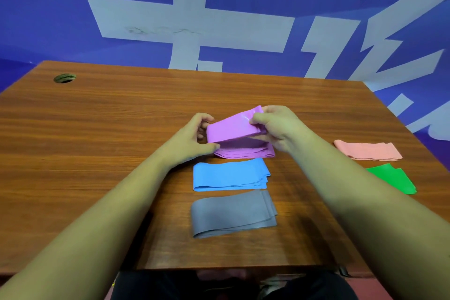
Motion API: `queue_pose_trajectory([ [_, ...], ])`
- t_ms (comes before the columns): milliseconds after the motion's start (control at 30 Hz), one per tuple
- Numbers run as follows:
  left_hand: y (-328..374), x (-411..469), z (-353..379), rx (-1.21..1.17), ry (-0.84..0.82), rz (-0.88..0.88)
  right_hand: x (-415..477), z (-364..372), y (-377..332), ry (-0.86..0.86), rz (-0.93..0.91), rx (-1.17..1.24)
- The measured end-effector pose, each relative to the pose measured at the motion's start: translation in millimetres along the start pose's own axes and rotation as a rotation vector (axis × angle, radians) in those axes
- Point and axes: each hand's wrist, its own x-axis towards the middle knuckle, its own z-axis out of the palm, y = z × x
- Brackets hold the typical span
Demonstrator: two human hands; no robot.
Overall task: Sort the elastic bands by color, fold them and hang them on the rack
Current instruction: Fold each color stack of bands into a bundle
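Note:
A purple elastic band point(233, 129) is partly folded at the middle of the wooden table point(97, 129), its top layer lifted over the layers below. My left hand point(192, 139) holds its left fold between thumb and fingers. My right hand point(275, 126) pinches the right end, raised off the table. In front of it lie a folded blue band point(230, 175) and, nearer to me, a folded grey band point(231, 214). At the right edge lie a folded pink band point(367, 151) and a green band point(394, 178). No rack is in view.
A round cable hole point(64, 78) sits in the table's far left corner. A blue wall with large white characters point(219, 19) rises right behind the table. My lap shows below the table's front edge.

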Motion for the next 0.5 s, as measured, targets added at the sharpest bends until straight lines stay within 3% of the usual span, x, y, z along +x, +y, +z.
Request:
queue_pose_trajectory([
  [167,0,2,-2,0.159,0.012,0.076,11,-7,22,0.098,-0.024,-0.221],
  [333,-8,7,-3,0.305,-0.06,0.094,19,-6,35,0.227,-0.164,-0.463],
  [500,-13,4,-3,0.274,-0.09,0.125,17,-7,44,0.256,-0.255,-0.74],
])
